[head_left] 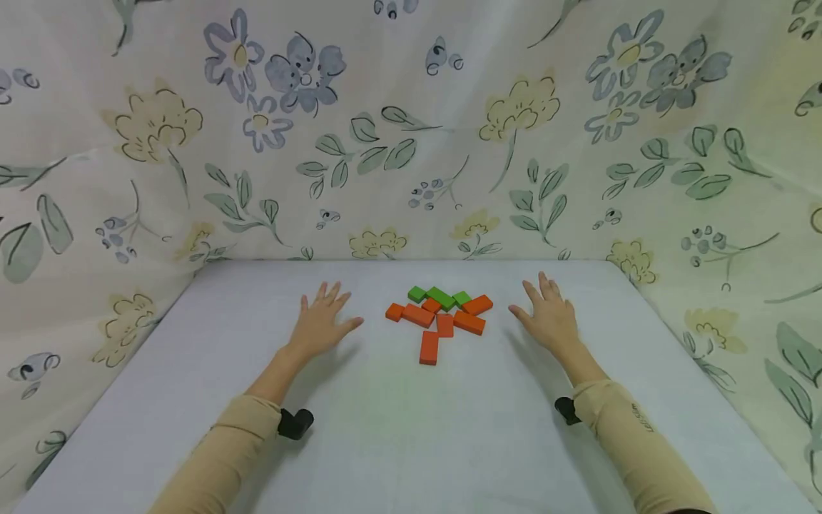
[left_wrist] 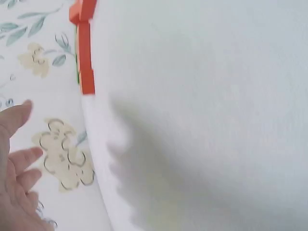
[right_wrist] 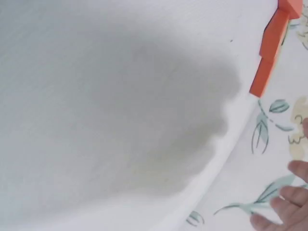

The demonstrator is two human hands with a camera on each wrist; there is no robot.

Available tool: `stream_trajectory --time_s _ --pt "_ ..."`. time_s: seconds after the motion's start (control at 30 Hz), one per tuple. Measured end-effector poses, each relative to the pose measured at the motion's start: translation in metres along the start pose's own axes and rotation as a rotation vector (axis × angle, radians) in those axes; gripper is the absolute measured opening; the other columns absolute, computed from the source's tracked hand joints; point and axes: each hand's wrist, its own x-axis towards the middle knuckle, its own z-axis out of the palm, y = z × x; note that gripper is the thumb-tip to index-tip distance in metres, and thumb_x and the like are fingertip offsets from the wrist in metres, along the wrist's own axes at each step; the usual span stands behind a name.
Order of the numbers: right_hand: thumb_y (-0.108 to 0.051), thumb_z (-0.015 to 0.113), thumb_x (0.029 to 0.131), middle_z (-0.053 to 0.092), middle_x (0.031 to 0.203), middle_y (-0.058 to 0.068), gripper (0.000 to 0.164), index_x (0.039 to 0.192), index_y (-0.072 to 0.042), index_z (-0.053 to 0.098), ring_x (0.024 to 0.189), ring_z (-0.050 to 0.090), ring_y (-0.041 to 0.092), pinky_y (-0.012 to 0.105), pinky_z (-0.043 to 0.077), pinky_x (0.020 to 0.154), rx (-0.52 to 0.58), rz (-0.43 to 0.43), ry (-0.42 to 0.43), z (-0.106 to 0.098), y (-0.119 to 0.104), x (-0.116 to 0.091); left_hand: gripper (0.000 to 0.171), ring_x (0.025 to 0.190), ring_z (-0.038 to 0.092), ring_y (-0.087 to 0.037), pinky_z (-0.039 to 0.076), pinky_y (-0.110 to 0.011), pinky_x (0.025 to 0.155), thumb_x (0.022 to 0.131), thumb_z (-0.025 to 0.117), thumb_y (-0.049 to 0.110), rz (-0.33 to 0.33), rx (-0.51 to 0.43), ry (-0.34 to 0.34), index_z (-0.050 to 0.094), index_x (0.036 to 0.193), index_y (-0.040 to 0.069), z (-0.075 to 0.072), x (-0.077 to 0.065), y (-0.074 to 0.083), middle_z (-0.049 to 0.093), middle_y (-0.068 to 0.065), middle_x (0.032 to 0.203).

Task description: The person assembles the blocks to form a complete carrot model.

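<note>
Orange and green blocks lie flat in a loose cluster on the white table, towards its far side. An orange block [head_left: 429, 348] is nearest to me, and a longer green block [head_left: 441, 298] lies at the back between two small green ones. My left hand [head_left: 321, 323] hovers left of the cluster with its fingers spread, holding nothing. On the other side my right hand [head_left: 549, 314] is also spread and holds nothing, its shadow falling on the table. In the left wrist view, orange blocks [left_wrist: 84, 45] show at the top left, beyond the left hand [left_wrist: 19, 173].
The white table [head_left: 411, 442] stretches out in front of me. A floral cloth [head_left: 411, 143] rises behind it and along both sides. Dark wrist cameras [head_left: 295, 423] sit at both sleeve cuffs.
</note>
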Motion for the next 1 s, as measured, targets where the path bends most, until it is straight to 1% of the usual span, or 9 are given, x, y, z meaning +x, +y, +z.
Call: stream_trajectory --time_s 0.07,0.13,0.23,0.33,0.47,0.63,0.8,0.9,1.0 --pt "-0.027 0.056 0.098 0.045 0.140 0.031 0.051 0.134 0.008 0.052 0.128 0.042 0.047 0.061 0.035 0.100 0.094 -0.003 0.004 0.002 -0.007 0.004 0.062 0.143 0.014 -0.044 0.005 -0.065 0.109 0.095 0.060 0.033 0.044 -0.128 -0.065 0.044 0.142 -0.005 0.005 0.002 0.010 0.031 -0.025 0.152" --pt "-0.017 0.058 0.097 0.060 0.122 0.029 0.038 0.122 0.011 0.060 0.112 0.057 0.044 0.053 0.047 0.090 0.207 0.000 -0.016 0.004 -0.013 0.007 0.056 0.141 0.021 -0.043 0.013 -0.062 0.110 0.095 0.062 0.026 0.073 -0.231 -0.128 0.048 0.139 -0.005 0.010 0.005 0.021 0.037 -0.024 0.149" --pt "-0.010 0.059 0.095 0.069 0.106 0.024 0.029 0.115 0.011 0.065 0.099 0.064 0.038 0.047 0.051 0.083 0.340 -0.006 -0.086 0.010 -0.022 0.013 0.049 0.138 0.032 -0.040 0.025 -0.057 0.109 0.094 0.064 0.018 0.091 -0.370 -0.211 0.053 0.137 -0.002 0.019 0.009 0.035 0.046 -0.020 0.145" --pt "-0.007 0.059 0.095 0.068 0.107 0.022 0.027 0.115 0.009 0.066 0.100 0.063 0.035 0.044 0.052 0.083 0.389 -0.035 -0.163 0.017 -0.030 0.016 0.045 0.131 0.043 -0.038 0.034 -0.054 0.105 0.092 0.066 0.015 0.095 -0.446 -0.267 0.057 0.134 0.001 0.029 0.015 0.047 0.053 -0.017 0.139" --pt "-0.007 0.058 0.095 0.066 0.112 0.023 0.026 0.114 0.009 0.066 0.106 0.060 0.037 0.046 0.050 0.088 0.398 -0.062 -0.201 0.026 -0.040 0.020 0.044 0.123 0.050 -0.037 0.041 -0.051 0.100 0.089 0.071 0.014 0.104 -0.483 -0.303 0.060 0.130 0.001 0.042 0.025 0.058 0.058 -0.017 0.133" --pt "-0.006 0.057 0.095 0.065 0.116 0.024 0.028 0.118 0.009 0.065 0.107 0.058 0.036 0.045 0.049 0.090 0.409 -0.025 -0.235 0.030 -0.050 0.023 0.047 0.123 0.052 -0.034 0.042 -0.046 0.100 0.084 0.076 0.009 0.100 -0.540 -0.311 0.063 0.128 0.002 0.054 0.034 0.067 0.060 -0.017 0.131" --pt "-0.004 0.056 0.095 0.065 0.115 0.022 0.027 0.119 0.008 0.065 0.102 0.058 0.033 0.043 0.050 0.087 0.364 -0.018 -0.261 0.036 -0.054 0.024 0.051 0.119 0.055 -0.031 0.044 -0.044 0.099 0.080 0.079 0.008 0.096 -0.555 -0.302 0.063 0.128 0.000 0.058 0.036 0.074 0.062 -0.015 0.128" --pt "-0.002 0.058 0.093 0.066 0.114 0.022 0.027 0.117 0.008 0.065 0.102 0.059 0.033 0.044 0.049 0.088 0.332 -0.045 -0.264 0.039 -0.052 0.023 0.053 0.116 0.055 -0.029 0.044 -0.042 0.098 0.080 0.080 0.011 0.095 -0.552 -0.316 0.062 0.128 -0.001 0.058 0.037 0.076 0.063 -0.014 0.128" --pt "-0.001 0.061 0.091 0.068 0.107 0.021 0.026 0.114 0.008 0.067 0.098 0.062 0.031 0.041 0.051 0.084 0.330 -0.087 -0.263 0.039 -0.049 0.023 0.053 0.118 0.055 -0.028 0.043 -0.041 0.099 0.081 0.080 0.012 0.106 -0.546 -0.336 0.061 0.129 -0.001 0.059 0.037 0.078 0.062 -0.013 0.129"
